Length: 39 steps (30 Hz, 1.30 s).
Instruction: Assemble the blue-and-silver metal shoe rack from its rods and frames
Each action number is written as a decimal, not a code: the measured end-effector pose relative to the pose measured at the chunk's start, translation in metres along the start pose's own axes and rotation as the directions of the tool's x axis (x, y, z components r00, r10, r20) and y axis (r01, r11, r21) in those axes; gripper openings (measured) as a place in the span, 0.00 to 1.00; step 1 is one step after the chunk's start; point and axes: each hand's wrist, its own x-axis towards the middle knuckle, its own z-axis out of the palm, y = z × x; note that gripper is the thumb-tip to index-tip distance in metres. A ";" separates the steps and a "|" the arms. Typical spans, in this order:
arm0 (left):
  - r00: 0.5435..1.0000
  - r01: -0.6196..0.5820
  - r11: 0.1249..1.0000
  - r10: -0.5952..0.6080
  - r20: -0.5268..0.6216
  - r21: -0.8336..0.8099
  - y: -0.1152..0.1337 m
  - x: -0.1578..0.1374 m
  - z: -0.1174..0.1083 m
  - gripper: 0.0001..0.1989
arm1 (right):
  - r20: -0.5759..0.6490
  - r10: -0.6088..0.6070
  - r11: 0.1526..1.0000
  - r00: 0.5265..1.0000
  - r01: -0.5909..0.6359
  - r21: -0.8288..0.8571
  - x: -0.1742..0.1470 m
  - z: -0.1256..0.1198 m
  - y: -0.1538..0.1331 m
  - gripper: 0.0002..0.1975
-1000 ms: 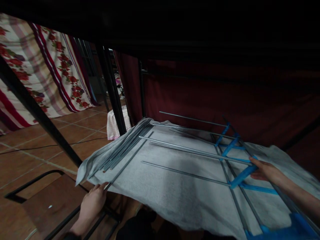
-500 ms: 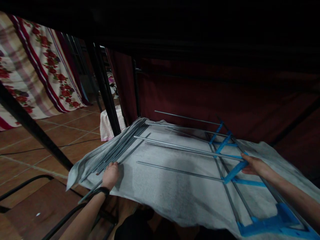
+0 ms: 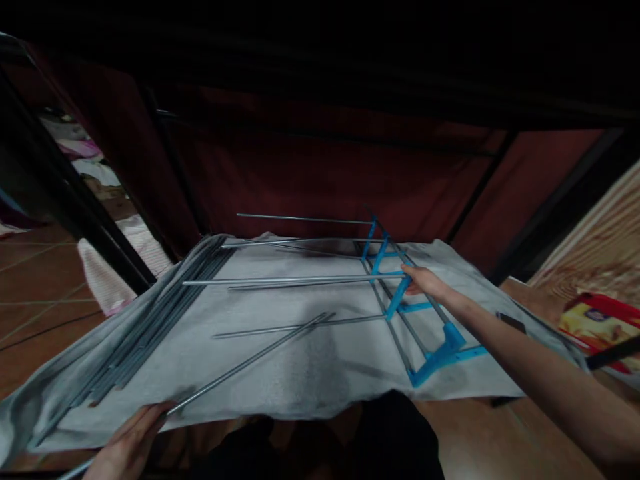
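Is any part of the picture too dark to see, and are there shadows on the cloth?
Head view: top nearly black, its detail lost; same view: a soft shadow falls on the cloth, toward its near edge; the rods shine faintly there.

Dark red cloth backdrop, rear; black metal posts, slanting in view; brownish tiled floor, left; brown wavy-patterned surface, right; dark overhang, above; lighting, dim.

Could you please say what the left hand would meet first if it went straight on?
Apart from the held rod, the left hand would probably first meet the near crosswise rod, though depth is unclear and it might pass above.
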 end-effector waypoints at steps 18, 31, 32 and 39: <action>0.908 -0.338 0.937 0.300 0.293 0.086 0.183 0.104 0.073 0.24 | 0.063 0.000 1.000 0.998 -0.001 0.018 -0.011 -0.005 -0.014 0.14; 0.825 -0.438 0.662 0.565 0.021 -0.608 0.443 0.050 0.063 0.22 | 0.039 0.057 0.997 0.998 -0.059 0.053 -0.017 -0.009 -0.014 0.17; 0.817 -0.439 0.627 0.577 0.005 -0.644 0.467 0.045 0.062 0.23 | 0.041 0.044 0.998 0.998 -0.046 0.052 -0.016 -0.009 -0.014 0.17; 0.810 -0.424 0.628 0.585 0.037 -0.653 0.550 0.044 0.071 0.29 | 0.033 0.042 0.997 0.999 -0.044 0.056 -0.013 -0.009 -0.012 0.17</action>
